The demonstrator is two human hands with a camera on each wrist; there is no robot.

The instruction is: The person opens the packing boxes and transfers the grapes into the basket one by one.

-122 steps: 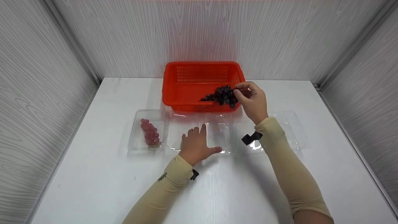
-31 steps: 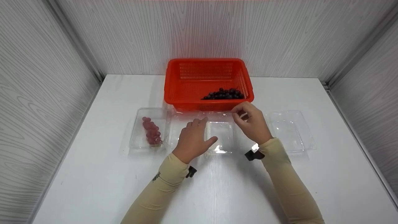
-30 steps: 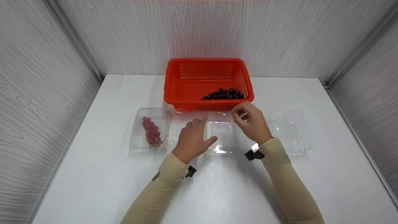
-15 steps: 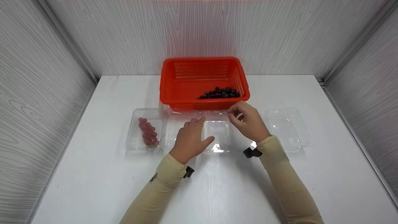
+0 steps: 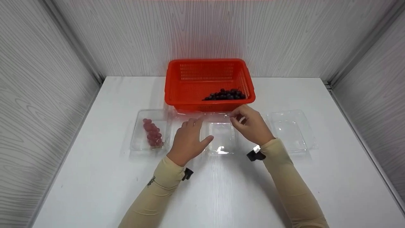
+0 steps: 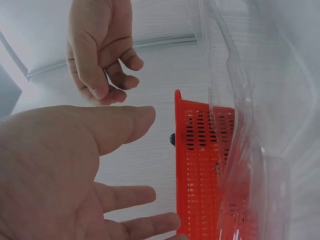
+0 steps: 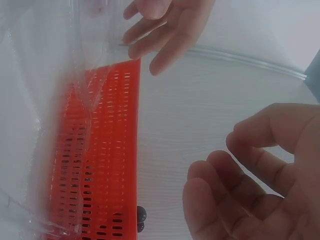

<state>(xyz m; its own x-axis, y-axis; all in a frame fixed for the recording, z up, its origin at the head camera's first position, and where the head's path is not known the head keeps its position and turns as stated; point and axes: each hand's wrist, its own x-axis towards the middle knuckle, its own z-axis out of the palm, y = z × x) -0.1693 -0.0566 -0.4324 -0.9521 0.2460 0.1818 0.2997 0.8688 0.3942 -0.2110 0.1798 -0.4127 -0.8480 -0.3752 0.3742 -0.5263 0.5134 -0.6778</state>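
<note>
In the head view my left hand [image 5: 188,139] hovers over the middle clear plastic container [image 5: 221,133], fingers straight and thumb spread, holding nothing. My right hand [image 5: 251,124] is above that container's right side, near the basket front, its fingers loosely bent. In the right wrist view nothing lies between its fingers [image 7: 200,200]. A bunch of dark grapes [image 5: 225,94] lies in the front right of the red basket [image 5: 202,82], partly hidden by its front wall. A bunch of red grapes [image 5: 153,133] lies in the left clear container [image 5: 136,139].
On the right of the white table [image 5: 215,193] sits another clear container [image 5: 292,133]. The containers stand in a row just in front of the basket. White wood-grain walls [image 5: 133,38] close off the back and both sides.
About four seconds ago my right hand held the dark grapes over the basket; now they lie inside it. That hand has come down toward the middle container. My left hand has shifted slightly left.
</note>
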